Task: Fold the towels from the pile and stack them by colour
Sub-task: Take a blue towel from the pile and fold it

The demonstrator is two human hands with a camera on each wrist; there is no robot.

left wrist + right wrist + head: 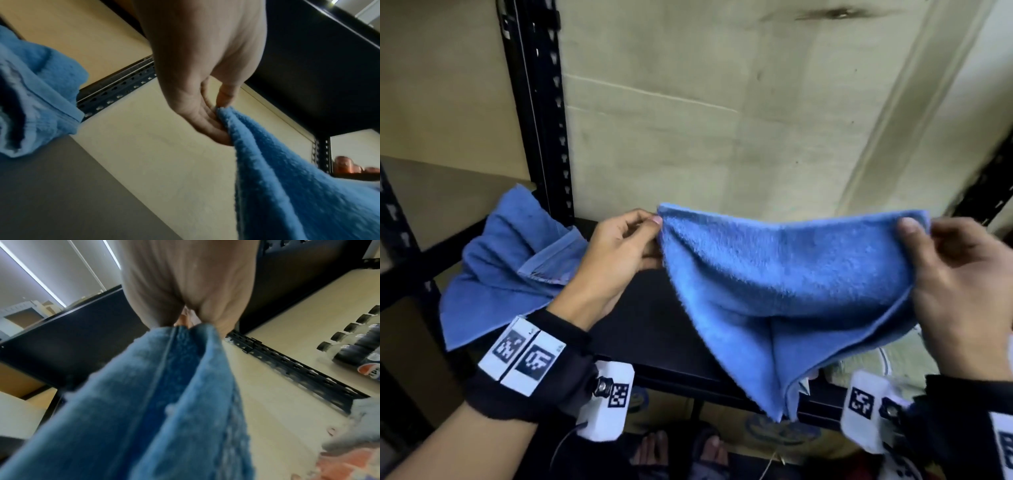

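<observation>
Head view: blue towel [784, 274] in midair, corners pinched by left hand [616, 253] and right hand [962, 291].

Blue towel [784, 284] hangs stretched btwn both sets of fingers, blocking the gap there. Under the fingers, dark shelf [654, 318] lies bare, room to pass. Just left of left-hand fingers [643, 219]: crumpled towel [506, 260] and black upright post [541, 102]. Beyond fingertips, cardboard wall [722, 102] closes the back.

Black wristbands [530, 387] with checkered tags [524, 356]
</observation>
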